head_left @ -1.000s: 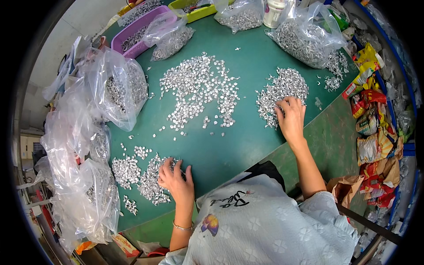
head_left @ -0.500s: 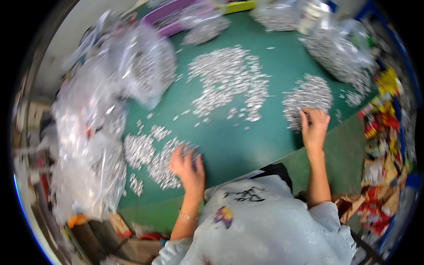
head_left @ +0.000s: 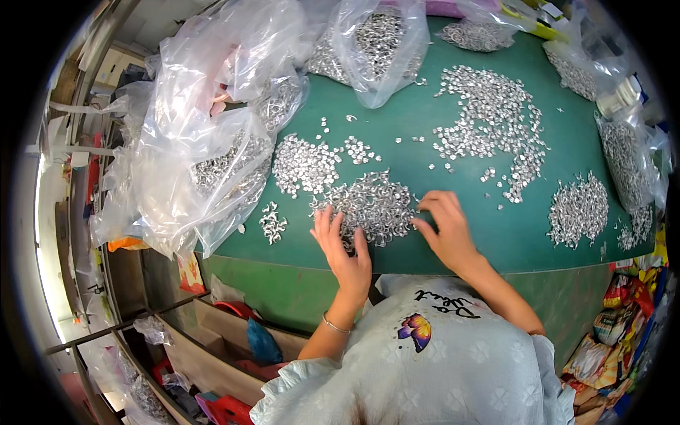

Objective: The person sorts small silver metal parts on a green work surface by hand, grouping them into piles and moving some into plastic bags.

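While both hands sit on the same heap, the real star is the green tabletop [head_left: 453, 234], which is basically covered in little silvery metal bits. The left hand [head_left: 345, 249] lies flat with fingers spread open on the near pile of small metal parts [head_left: 372, 202], close to the table's front edge. The right hand [head_left: 445, 230] is at that pile's right side, fingers curled loosely with the thumb and forefinger tips touching the parts; can't tell if anything is actually pinched between them.

Other heaps are all over: a smaller pile [head_left: 304, 164] just behind the near one, a tiny clump [head_left: 271, 221] off to the left near the edge, a big spread-out scatter [head_left: 492, 124] toward the back right, and another dense pile [head_left: 579, 210] well off to the right.

Clear plastic bags [head_left: 205, 152] stuffed with the same parts crowd the left side and hang over the table edge, with another bag [head_left: 372, 46] at the back and more bags [head_left: 627, 159] along the right rim. A purple tray [head_left: 443, 7] peeks in at the far edge.

Below the table on the left there's a metal rack [head_left: 106, 333] with cardboard boxes and red and blue stuff, and colourful packets [head_left: 609, 347] are stacked down at the lower right. The person wears a pale floral top [head_left: 425, 375] and a thin bracelet [head_left: 334, 326] on the left wrist.
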Demonstrator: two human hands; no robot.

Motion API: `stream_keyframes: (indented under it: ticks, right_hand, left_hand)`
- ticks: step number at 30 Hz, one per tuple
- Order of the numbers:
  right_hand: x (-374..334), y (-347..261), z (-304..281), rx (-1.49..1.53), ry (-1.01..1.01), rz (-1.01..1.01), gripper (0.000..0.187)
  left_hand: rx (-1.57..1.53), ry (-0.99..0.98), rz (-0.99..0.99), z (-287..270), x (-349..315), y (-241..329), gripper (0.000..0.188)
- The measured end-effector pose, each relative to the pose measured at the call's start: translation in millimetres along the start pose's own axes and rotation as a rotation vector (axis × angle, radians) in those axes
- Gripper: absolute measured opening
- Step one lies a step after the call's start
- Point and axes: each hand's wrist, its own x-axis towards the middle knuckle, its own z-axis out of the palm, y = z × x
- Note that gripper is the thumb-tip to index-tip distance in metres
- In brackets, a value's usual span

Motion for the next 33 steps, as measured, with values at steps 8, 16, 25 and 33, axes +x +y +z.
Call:
stream_keyframes:
  ticks: [8,16,25,33]
  right_hand:
    - [30.9,-11.7,29.2,-0.166,-0.121,-0.073,0.062]
    - [36.7,-9.2,36.4,0.017,-0.194,-0.050,0.057]
    - [49.8,-1.7,31.6,-0.059,-0.266,-0.186,0.053]
    - [60.0,-3.0,30.4,-0.039,-0.196,0.007,0.054]
  left_hand:
    - [0.096,-0.200,-0.192,-5.6,5.3,-24.6,0.058]
    - [-0.048,-0.220,-0.162,-11.0,13.1,-29.4,0.043]
    - [-0.005,-0.242,-0.132,-10.6,20.6,-34.4,0.045]
    - [-0.042,-0.284,-0.072,-17.4,31.8,-37.4,0.049]
